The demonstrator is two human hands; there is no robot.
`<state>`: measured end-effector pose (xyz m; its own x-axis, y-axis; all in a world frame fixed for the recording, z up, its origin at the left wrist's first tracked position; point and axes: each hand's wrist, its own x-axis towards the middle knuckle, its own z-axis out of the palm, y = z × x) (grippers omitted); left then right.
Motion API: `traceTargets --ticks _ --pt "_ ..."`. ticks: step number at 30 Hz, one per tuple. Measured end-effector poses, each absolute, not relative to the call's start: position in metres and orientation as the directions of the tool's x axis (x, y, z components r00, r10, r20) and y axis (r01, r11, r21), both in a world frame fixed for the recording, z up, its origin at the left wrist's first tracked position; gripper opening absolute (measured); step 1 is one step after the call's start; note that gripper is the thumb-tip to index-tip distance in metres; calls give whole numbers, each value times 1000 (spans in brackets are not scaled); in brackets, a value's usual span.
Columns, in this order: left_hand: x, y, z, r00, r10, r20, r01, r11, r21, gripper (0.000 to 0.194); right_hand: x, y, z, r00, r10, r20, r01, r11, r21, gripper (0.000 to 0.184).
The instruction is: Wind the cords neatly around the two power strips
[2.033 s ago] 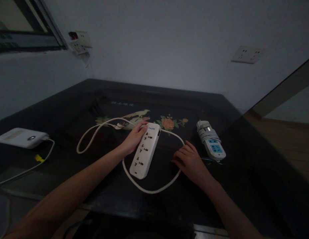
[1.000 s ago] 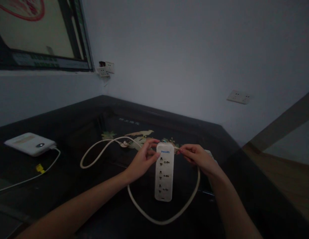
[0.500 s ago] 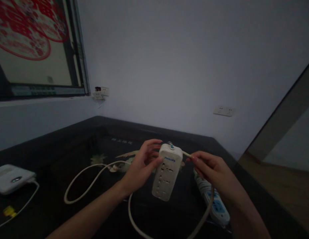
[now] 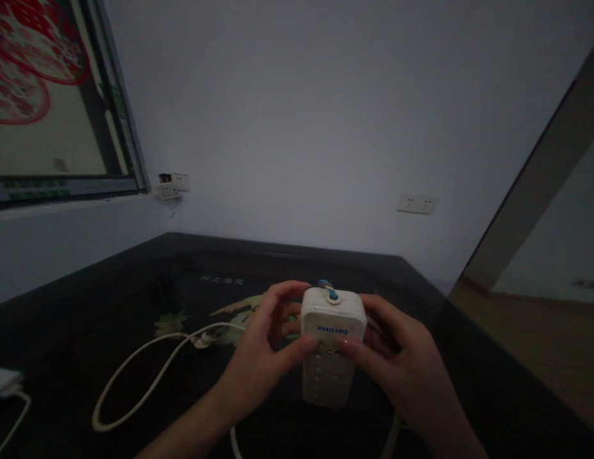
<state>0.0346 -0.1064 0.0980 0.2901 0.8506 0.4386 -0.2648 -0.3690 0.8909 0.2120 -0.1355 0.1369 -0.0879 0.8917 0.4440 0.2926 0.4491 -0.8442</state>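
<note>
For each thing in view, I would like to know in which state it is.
Power strip: held, tilted, logo end raised.
Left hand: gripping its left side.
Right hand: gripping its right side.
Cord: partly looped on the table.
Plug: lying on the table, unplugged.
Right wall socket: no plug in it.
White device: cable attached, partly out of frame.

White, box-shaped plastic power strip above a black, glossy, flat tabletop.
The strip's casing looks smooth, with a soft sheen; the cream, looped cable has a smooth, plastic-looking sheath; the small blue-and-white loop resembles twisted cord. The white, rectangular socket plate looks smooth plastic, the pale, flat wall matt, the brown floor wood-like.
</note>
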Motion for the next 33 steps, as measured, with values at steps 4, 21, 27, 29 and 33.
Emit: traceTargets --ticks 4,21,27,29,33 --pt "42 -107 89 491 803 337 -137 -311 941 49 212 -139 140 -24 853 522 255 510 -821 26" --pt "49 -112 74 656 715 242 -229 -116 966 64 213 -143 140 88 775 626 112 616 -779 17" --pt "42 -110 81 502 834 231 -274 -100 956 57 215 -138 134 -13 845 535 268 518 -812 28" --pt "36 -106 86 447 863 235 -272 -120 955 58 217 -135 133 -32 891 454 331 438 -836 30" --pt "24 -96 95 349 903 249 -236 -172 956 60 219 -130 131 -129 963 237 318 267 -910 36"
